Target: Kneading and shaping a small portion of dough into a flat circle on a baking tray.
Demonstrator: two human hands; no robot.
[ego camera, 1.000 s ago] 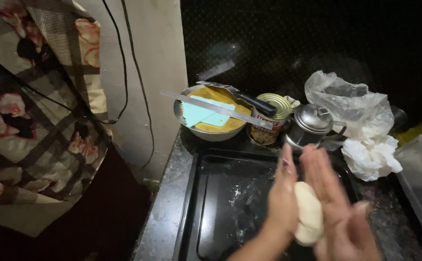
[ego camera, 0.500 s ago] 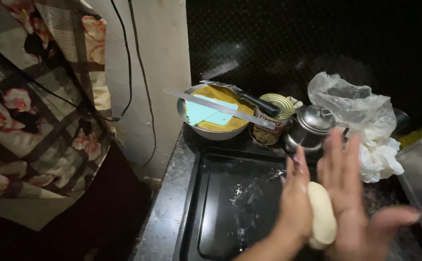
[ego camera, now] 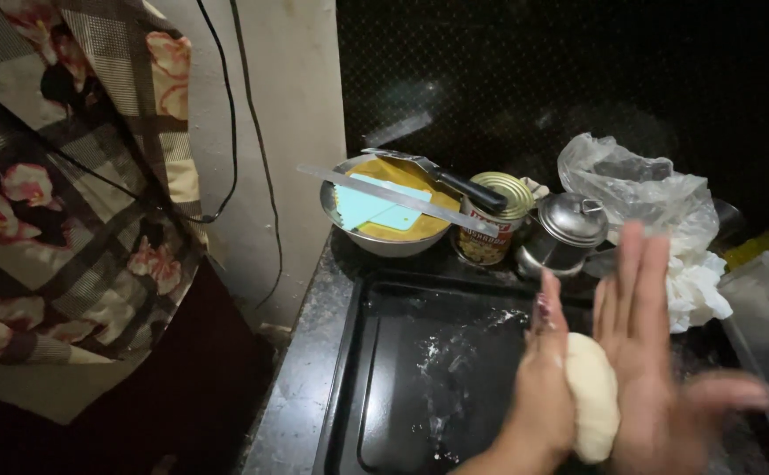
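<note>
Above the dusty black baking tray point(ego camera: 402, 387), I held a pale oval lump of dough point(ego camera: 591, 396) upright between my two flat palms. My left hand point(ego camera: 543, 396) pressed against its left side with the fingers together and pointing up; my right hand point(ego camera: 657, 369) pressed against its right side, fingers straight and only slightly spread, the thumb blurred and sticking out to the right. Neither hand curled around the dough; both stayed flat and open against it.

Beyond the tray stood a round metal bowl point(ego camera: 384, 242) with yellow batter and a pale blue scraper inside. A long steel knife point(ego camera: 402, 198) and a black-handled knife point(ego camera: 446, 176) lay across the bowl's rim. Just right of it sat an open tin can point(ego camera: 490, 233), then a small lidded steel pot point(ego camera: 565, 233), and a crumpled clear plastic bag point(ego camera: 640, 189) over white paper point(ego camera: 692, 290).
</note>
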